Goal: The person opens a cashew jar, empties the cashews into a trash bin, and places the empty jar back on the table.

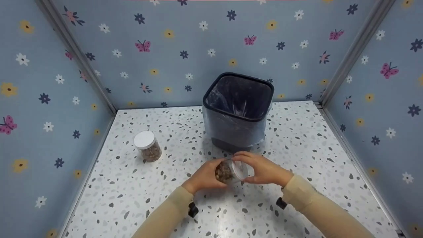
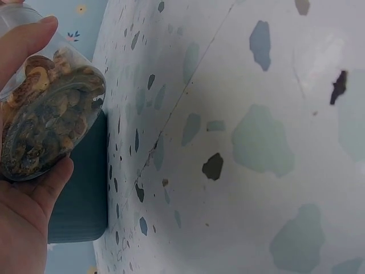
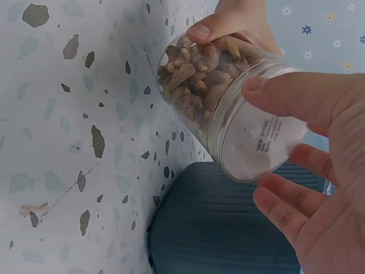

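Note:
A clear jar of brown nuts (image 1: 224,172) is tilted sideways between both hands, in front of the bin. My left hand (image 1: 206,175) grips the jar's body near its base; in the left wrist view its thumb and fingers wrap the clear wall (image 2: 54,117). The right hand (image 1: 266,169) has thumb and fingers around the lid end. In the right wrist view a white lid with small printed text (image 3: 259,140) faces the right palm, and the right thumb (image 3: 285,94) lies at its rim. Nuts fill part of the jar (image 3: 194,80).
A second jar with a white lid (image 1: 144,139) stands upright at the left of the speckled table (image 1: 178,132). A dark bin lined with a clear bag (image 1: 233,127) stands behind the hands. Flower-patterned panels (image 1: 198,39) enclose the back and sides.

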`<state>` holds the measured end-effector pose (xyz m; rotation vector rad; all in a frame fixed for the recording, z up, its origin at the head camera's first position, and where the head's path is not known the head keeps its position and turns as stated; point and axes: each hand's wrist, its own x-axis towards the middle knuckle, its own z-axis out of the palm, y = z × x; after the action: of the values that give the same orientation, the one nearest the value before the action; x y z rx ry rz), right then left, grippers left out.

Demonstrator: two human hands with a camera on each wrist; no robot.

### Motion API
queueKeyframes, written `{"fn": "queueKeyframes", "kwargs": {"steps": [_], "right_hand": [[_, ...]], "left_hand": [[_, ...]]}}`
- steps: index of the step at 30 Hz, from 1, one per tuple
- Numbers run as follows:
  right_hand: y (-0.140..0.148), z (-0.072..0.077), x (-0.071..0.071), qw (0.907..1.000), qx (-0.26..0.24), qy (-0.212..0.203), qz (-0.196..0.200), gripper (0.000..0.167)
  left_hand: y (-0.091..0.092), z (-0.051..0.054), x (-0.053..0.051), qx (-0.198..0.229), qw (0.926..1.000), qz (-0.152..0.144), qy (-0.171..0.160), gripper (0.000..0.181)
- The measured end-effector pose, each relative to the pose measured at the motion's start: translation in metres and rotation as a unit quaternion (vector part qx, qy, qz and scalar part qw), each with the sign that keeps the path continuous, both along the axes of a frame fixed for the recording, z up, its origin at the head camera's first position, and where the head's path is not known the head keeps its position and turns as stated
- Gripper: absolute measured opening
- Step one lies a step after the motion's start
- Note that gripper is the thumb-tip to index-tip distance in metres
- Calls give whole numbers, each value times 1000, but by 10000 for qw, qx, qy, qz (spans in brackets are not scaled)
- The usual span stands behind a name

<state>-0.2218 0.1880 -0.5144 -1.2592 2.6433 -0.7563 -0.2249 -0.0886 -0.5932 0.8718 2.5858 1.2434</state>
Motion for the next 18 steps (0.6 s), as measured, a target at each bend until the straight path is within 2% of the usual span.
{"fn": "queueKeyframes", "kwargs": {"steps": [4,8,13,18], "right_hand": [[0,-1,0,10000,5,9,18,80],[1,0,1,9998,-13,-183,-106,84],[1,0,0,9985,-221,-276,-428,88],[-2,1,1,9942,-506,-469,-831,85]], "left_hand": [[0,0,0,-1,10000,-4,11,90],[0,-1,0,24,10000,19,0,91],[0,0,0,57,10000,30,21,92],[1,-1,-1,126,9999,-16,45,82]]}}
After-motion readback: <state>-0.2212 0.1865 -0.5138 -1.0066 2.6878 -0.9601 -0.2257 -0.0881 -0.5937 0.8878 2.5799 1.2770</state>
